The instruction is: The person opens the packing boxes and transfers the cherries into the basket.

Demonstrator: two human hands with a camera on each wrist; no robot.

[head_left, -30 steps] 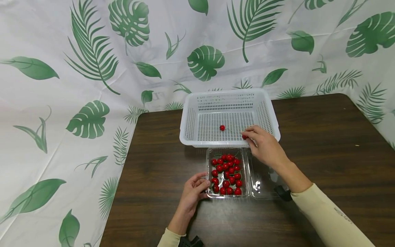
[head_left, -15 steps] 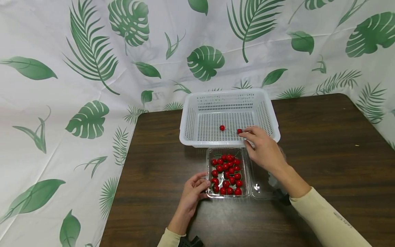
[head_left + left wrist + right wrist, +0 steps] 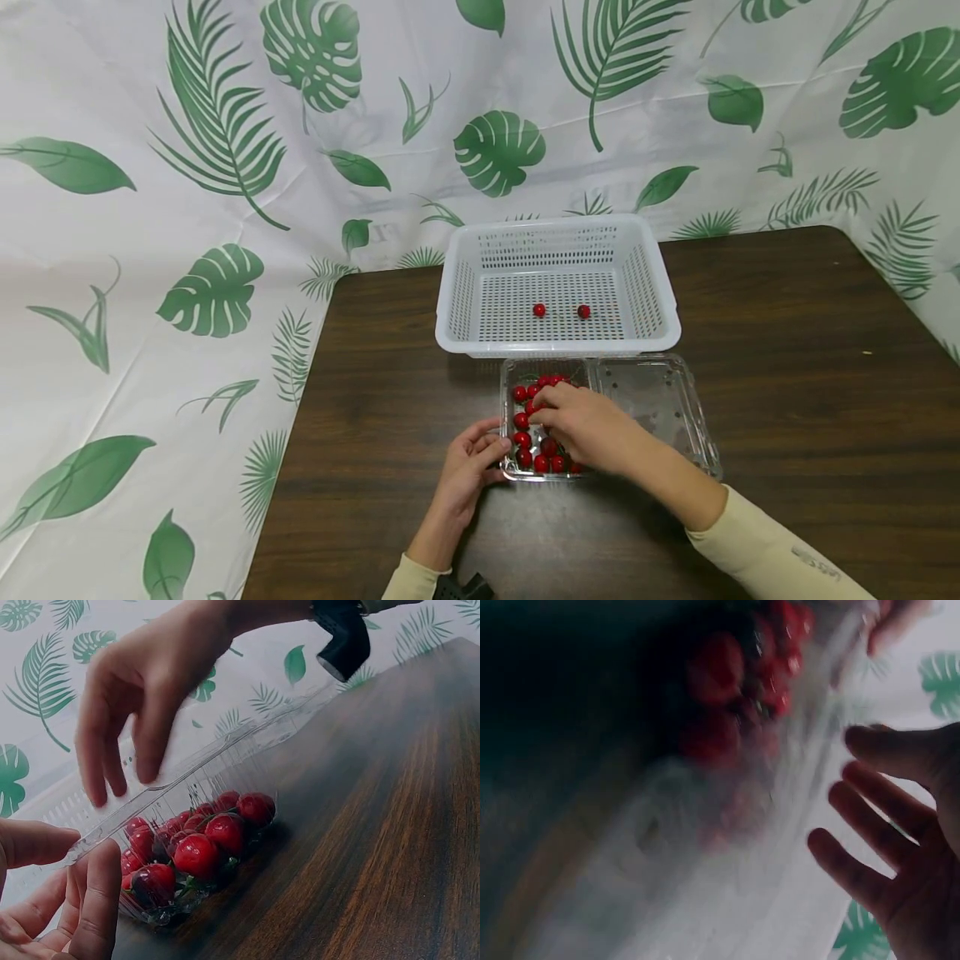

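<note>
My left hand (image 3: 467, 467) pinches the left rim of a clear plastic box (image 3: 551, 478) between thumb and fingers, as the left wrist view also shows. Many red cherries (image 3: 196, 855) with green stems lie inside. Over the box hovers my right hand (image 3: 588, 427), its fingers apart and pointing down, hiding part of the cherries. In the right wrist view the right hand (image 3: 900, 832) has nothing between its spread fingers; the box is blurred there. Behind the box, a white perforated basket (image 3: 558, 347) holds a left cherry (image 3: 539, 310) and a right cherry (image 3: 584, 312).
The box's clear lid (image 3: 648, 396) lies folded open to the right, partly under my right forearm. All stands on a dark wooden table (image 3: 787, 350). A white cloth (image 3: 420, 67) with green leaf prints hangs behind and to the left.
My right hand let go of a cherry in the basket, then moved back toward me and left, over the box. The basket now has two cherries. My left hand stayed put.
</note>
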